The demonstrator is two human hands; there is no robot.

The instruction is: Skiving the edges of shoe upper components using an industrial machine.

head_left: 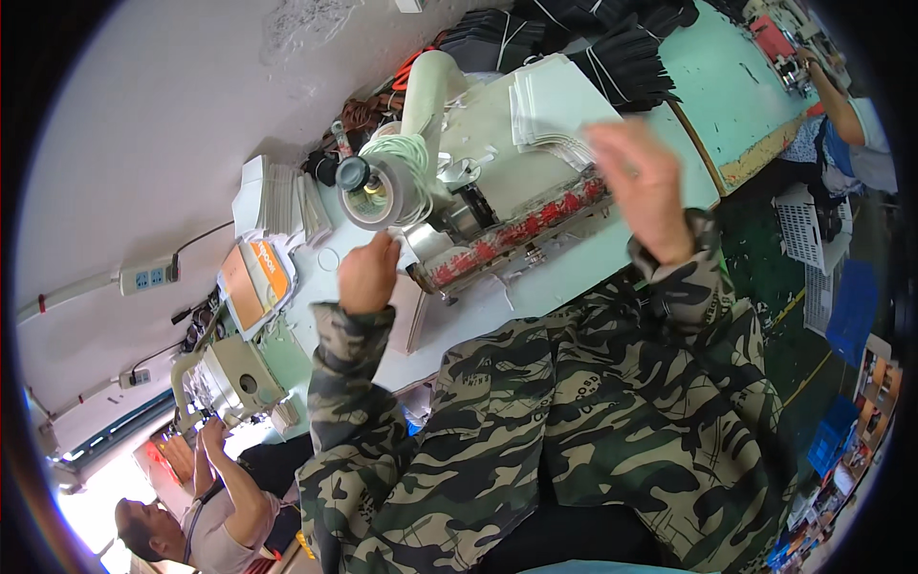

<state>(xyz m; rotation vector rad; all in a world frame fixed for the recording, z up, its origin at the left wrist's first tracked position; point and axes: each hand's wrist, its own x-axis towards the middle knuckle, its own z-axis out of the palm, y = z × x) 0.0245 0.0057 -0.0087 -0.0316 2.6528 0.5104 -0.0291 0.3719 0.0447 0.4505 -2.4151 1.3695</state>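
My left hand [368, 275] is closed, fingertips pinched together at the left end of a pale sewing machine [435, 96]. A small white edge shows beside those fingertips; whether they grip it I cannot make out. My right hand [643, 187] is raised over the machine's right end, close to a stack of white sheets [550, 105]; motion blurs its fingers. Between the hands runs the machine's front edge [521, 232], its red paint chipped. Pale green cord [409, 153] is looped around the machine head. Below the left hand, more pale sheets [409, 318] stand at the table edge.
Another pale stack [277, 203] and an orange-and-brown packet [258, 277] lie at the left. Black bundles [622, 67] tied with white string sit at the back. A co-worker [234, 497] works at lower left, another [851, 134] at far right. White crates [808, 230] stand on the green floor.
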